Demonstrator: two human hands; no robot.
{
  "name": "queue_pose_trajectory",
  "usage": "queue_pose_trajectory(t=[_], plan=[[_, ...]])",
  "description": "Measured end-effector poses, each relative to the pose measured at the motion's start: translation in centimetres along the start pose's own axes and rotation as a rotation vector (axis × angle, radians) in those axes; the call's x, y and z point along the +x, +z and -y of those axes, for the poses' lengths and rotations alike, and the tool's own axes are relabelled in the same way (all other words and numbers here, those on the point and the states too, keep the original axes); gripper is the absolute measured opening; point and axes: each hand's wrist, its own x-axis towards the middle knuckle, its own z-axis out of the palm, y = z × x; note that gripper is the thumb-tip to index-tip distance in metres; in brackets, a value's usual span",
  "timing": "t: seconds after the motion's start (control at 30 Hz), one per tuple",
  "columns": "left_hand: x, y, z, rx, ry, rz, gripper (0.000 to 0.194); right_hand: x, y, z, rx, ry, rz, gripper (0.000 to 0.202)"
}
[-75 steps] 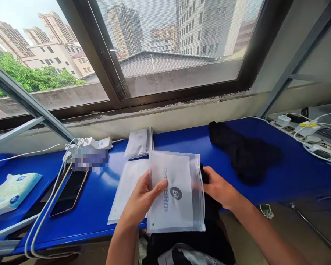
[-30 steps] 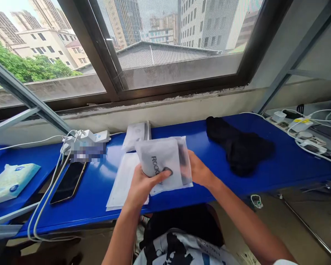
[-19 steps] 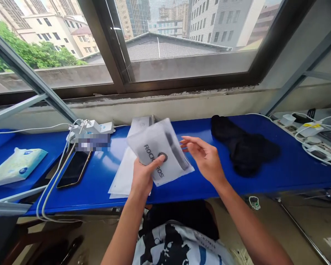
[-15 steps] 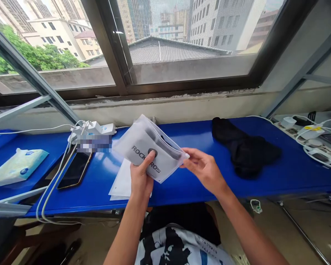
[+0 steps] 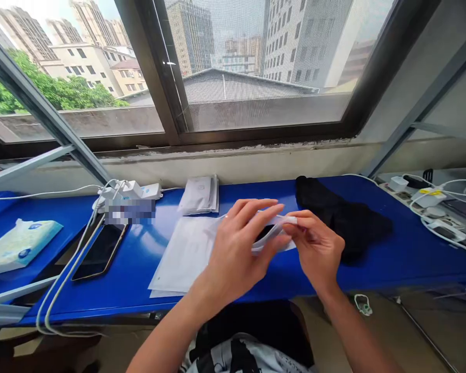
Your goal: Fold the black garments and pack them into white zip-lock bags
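Observation:
A frosted zip bag [image 5: 274, 239] is between my two hands above the front middle of the desk, its mouth gaping a little with something dark inside. My left hand [image 5: 243, 243] curls around the bag, fingers over the top and thumb at the near side of the mouth. Much of the bag is hidden behind this hand. With finger and thumb, my right hand [image 5: 316, 248] pinches the bag's right corner at the zip end. Flat white translucent bags or sheets [image 5: 180, 254] lie on the desk just left of my left hand.
On the blue desk [image 5: 419, 248], a stack of small whitish packets [image 5: 199, 195] sits near the wall. Black cloth [image 5: 345, 217] lies to the right. A phone [image 5: 101, 251], a wipes pack [image 5: 23, 243] and a power strip with cables [image 5: 132, 190] are left; chargers [image 5: 431, 197] stand far right.
My left hand has moved from the bag's printed front up to its mouth, and the bag is now tipped with its opening towards me. The right hand still pinches the zip end.

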Motion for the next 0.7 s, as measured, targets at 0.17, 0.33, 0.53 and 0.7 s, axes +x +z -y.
queue_pose_trajectory(t=[0.17,0.33,0.53,0.7], plan=[[1.5,2.5,-0.9,0.057,0.062,-0.089,0.009,1.0,-0.8,1.7,-0.126,-0.173,0.16,0.017],[1.0,2.1,-0.3,0.088,0.012,-0.046,0.005,1.9,-1.2,1.7,-0.164,-0.22,0.237,0.018],[2.4,2.1,-1.0,0.222,0.066,0.058,0.009,1.9,-0.6,1.5,-0.163,-0.272,0.018,0.016],[2.0,1.3,-0.8,0.298,0.132,0.101,0.005,3.5,-2.3,1.5,-0.269,-0.258,-0.337,0.015]])
